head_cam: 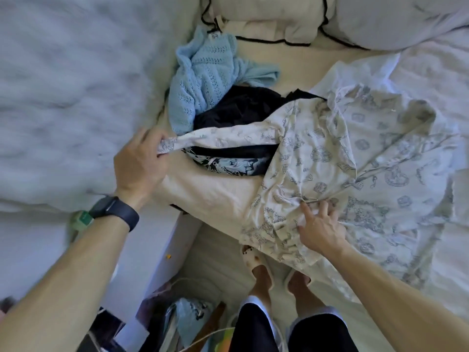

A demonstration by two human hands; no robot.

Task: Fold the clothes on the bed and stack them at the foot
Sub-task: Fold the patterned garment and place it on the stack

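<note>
Count: one printed shirt [355, 153], one blue knit [203, 80], one black garment [241, 107] and one dark piece with pale-blue print [228, 166] are lying on the bed [203, 194]; whether the two dark ones are a single item I cannot tell. Two hands and two pillows are showing.
Printed shirt: it is lying spread and creased over the near right part of the bed, one sleeve stretching left across the dark clothes.
Left hand [138, 163]: it is gripping the end of that sleeve, fingers curled round the cloth, just left of the pile.
Right hand [321, 228]: it is pressing flat on the shirt's lower front, fingers spread and straight, holding nothing.
Pile: the blue knit is lying crumpled behind the black garment, touching it.
Edges: the shirt's hem is hanging over the near edge of the bed, above two slippered feet [256, 262].
Open room: bare sheet is showing between the two hands and between the pile and the pillows [266, 19].
Left side: a fluffy duvet [63, 97] is bordering the pile.
</note>
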